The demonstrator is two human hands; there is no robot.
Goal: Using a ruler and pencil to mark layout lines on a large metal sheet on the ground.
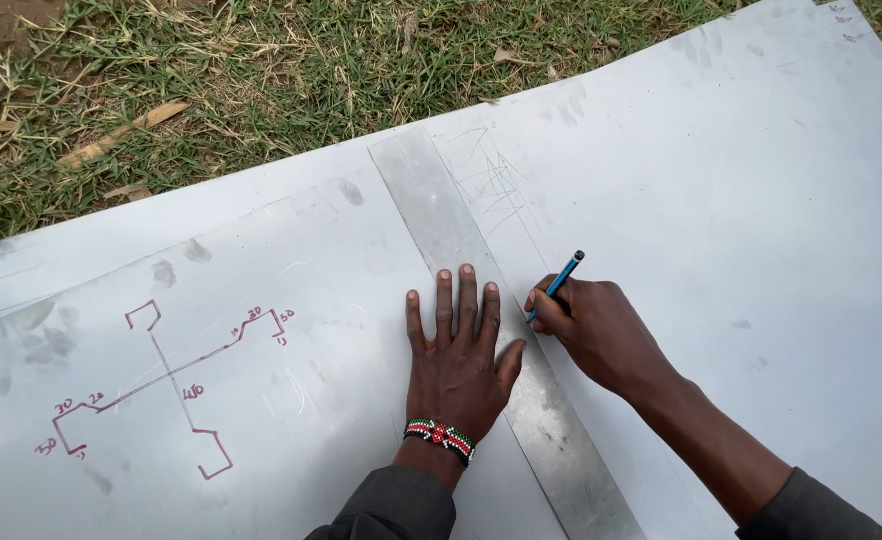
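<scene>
Outdoor metalwork site: large metal sheet [741,200] laid directly on grass [261,60]; dry leaves [121,132], bare soil [1,25], red sketch [151,385] on sheet.

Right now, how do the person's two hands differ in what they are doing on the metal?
The left hand lies flat, fingers spread, pressing on the metal strip; the right hand is curled around a blue pencil. The left wrist wears a beaded bracelet; the right wrist is bare. Both rest on the metal sheet.

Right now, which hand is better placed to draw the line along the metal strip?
Right. The right hand already holds the blue pencil at the metal strip edge; the left hand lies flat, pinning it.
</scene>
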